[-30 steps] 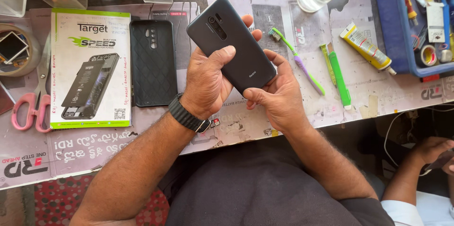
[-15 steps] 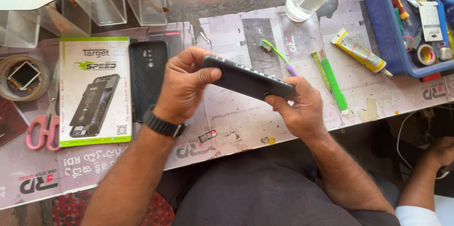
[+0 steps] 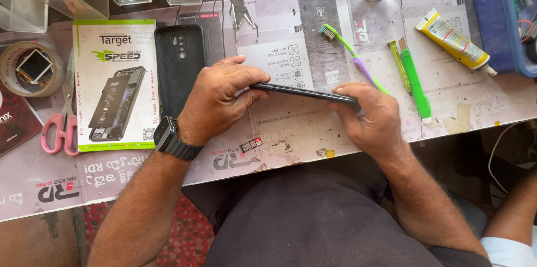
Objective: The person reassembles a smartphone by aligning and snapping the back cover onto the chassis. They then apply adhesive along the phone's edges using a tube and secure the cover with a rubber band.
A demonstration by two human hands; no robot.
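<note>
A dark grey smartphone is held edge-on above the workbench, so only its thin side shows. My left hand pinches its left end with thumb and fingers; a black watch sits on that wrist. My right hand grips the phone's right end. A black phone case lies flat on the bench just left of my left hand. Beside the case lies a white and green battery box.
A green-headed toothbrush, a green cutter and a yellow glue tube lie to the right. A blue tray holds tools at far right. Pink scissors and a tape roll sit far left. Another person's arm shows at lower right.
The phone has turned from showing its back to lying edge-on and has come lower toward the bench. Both hands have shifted to its two ends.
</note>
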